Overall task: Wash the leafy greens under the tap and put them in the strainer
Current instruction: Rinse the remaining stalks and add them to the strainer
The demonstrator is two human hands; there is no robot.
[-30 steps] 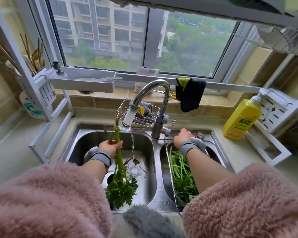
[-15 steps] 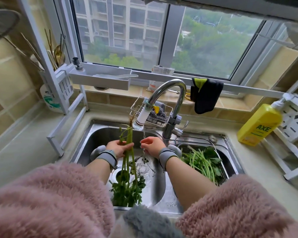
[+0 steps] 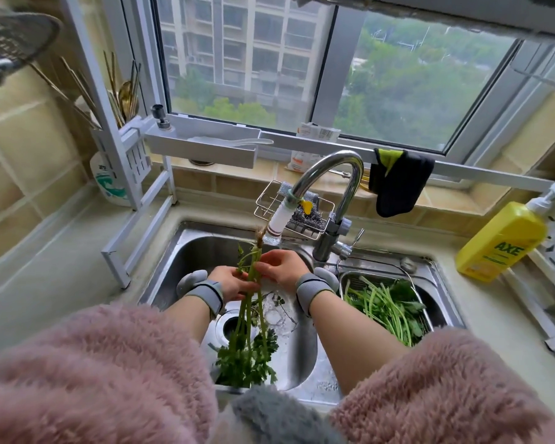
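Note:
A bunch of leafy greens [image 3: 248,344] hangs over the left sink basin [image 3: 189,251], roots up near the tap spout [image 3: 277,224], leaves down. My left hand [image 3: 234,282] grips the stems at mid-length. My right hand [image 3: 281,265] pinches the upper stems just under the spout. The chrome tap [image 3: 343,187] arches over the divider between the basins. A metal strainer [image 3: 407,282] sits in the right basin and holds several washed greens [image 3: 388,307].
A yellow dish soap bottle [image 3: 502,241] stands on the counter at right. A white rack [image 3: 135,200] with chopsticks stands at left. A wire sponge holder [image 3: 298,213] sits behind the tap. A dark cloth [image 3: 398,184] hangs from the rail.
My right hand left the strainer in the right basin, moved left and took hold of the stems under the spout. The left hand kept its hold on the bunch.

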